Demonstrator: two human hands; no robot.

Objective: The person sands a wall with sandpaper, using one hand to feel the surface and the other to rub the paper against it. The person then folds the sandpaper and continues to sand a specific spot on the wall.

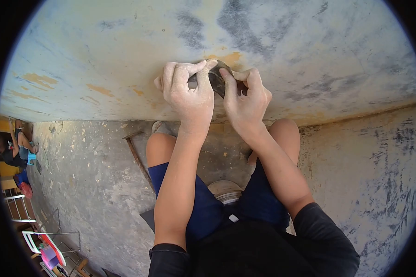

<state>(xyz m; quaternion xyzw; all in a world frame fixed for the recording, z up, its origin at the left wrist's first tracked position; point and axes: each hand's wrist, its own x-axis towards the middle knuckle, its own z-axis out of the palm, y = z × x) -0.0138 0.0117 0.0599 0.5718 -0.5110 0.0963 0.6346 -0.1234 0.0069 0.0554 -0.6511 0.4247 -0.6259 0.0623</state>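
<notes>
Both arms reach straight out from the shoulders, forearms bare below dark sleeves, and the two hands meet up at twelve o'clock against the pale wall. The left hand is dusted white with powder, knuckles bent, its fingers curled over and clamped on the dark pad, thumb pressed along the upper edge. The right hand sits just beside it at three o'clock of the pad, fingers also closed on the thing, forefinger tip laid on its face, wrist cocked slightly inward. The two hands touch at the thumbs (or very nearly, it's tight in there).

The pad itself is small, dark grey-brown, with a curved worn face; most of it is hidden under the fingers, so its full shape I cannot tell. It lies flat against the wall, right on an orange-yellow patch where the blue-grey coat is rubbed through.

Below, at six o'clock, the person's knees are spread, in blue shorts. A rusty metal bar lies on the concrete floor at eight o'clock. Far off at nine, another person sits near a blue stool.
</notes>
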